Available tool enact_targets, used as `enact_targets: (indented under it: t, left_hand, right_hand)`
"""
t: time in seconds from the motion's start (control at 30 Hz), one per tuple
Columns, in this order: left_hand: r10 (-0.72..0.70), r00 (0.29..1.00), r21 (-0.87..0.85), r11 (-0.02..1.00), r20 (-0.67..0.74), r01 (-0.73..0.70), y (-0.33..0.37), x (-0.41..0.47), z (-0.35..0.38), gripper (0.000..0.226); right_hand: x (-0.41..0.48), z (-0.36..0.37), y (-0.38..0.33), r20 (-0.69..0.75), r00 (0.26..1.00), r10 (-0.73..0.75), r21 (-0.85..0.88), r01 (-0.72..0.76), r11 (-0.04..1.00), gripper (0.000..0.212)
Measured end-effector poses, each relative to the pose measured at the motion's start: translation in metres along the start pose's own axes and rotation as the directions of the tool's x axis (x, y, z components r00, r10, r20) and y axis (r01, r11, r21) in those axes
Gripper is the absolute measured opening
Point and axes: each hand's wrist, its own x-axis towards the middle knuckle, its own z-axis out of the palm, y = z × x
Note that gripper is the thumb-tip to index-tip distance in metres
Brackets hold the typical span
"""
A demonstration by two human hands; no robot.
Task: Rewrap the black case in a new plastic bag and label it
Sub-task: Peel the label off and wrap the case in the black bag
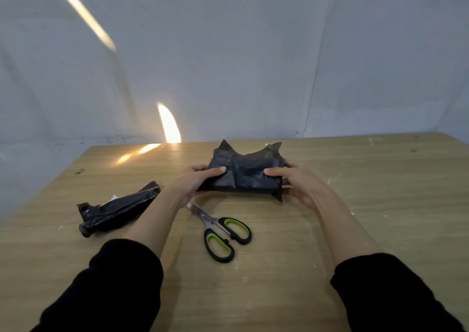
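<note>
**Materials and finishes on the wooden table**

The table (330,230) is pale wood with a visible grain, mostly matt, marked with small whitish scuffs and flecks. The parcel (243,177) is wrapped in thin black plastic film, crinkled and softly creased, with a dull sheen. A second bundle (119,211) of black plastic film looks glossier, catching light along its folds, with a scrap of white paper showing at its edge. The scissors (220,232) have bright, smooth metal blades and matt black plastic handles with lime green inner linings. The sleeves (114,281) are matt black cloth. The wall (228,52) behind is smooth, matt, pale grey.
</note>
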Motion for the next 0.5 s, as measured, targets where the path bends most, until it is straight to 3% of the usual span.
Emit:
enact_targets:
  t: [0.17, 0.27, 0.37, 0.5]
  left_hand:
    - [-0.021, 1.0, 0.095, 0.995, -0.006, 0.022, -0.004, 0.005, 0.005, 0.055]
    - [-0.015, 1.0, 0.091, 0.996, -0.016, 0.016, -0.006, 0.007, 0.004, 0.064]
    - [-0.016, 0.999, 0.068, 0.997, -0.043, 0.019, -0.002, 0.01, 0.007, 0.073]
    - [-0.035, 0.996, 0.102, 0.994, -0.076, 0.042, 0.003, 0.017, 0.011, 0.064]
  right_hand:
    - [0.007, -0.007, 0.007, -0.011, 1.0, 0.023, -0.045, -0.024, 0.999, 0.044]
    - [0.01, -0.007, 0.008, -0.03, 0.999, 0.02, -0.068, -0.022, 0.997, 0.041]
    - [0.012, -0.006, 0.006, -0.059, 0.998, -0.001, -0.1, -0.005, 0.995, 0.036]
    - [0.016, -0.007, 0.002, -0.082, 0.997, 0.008, -0.125, -0.018, 0.992, 0.015]
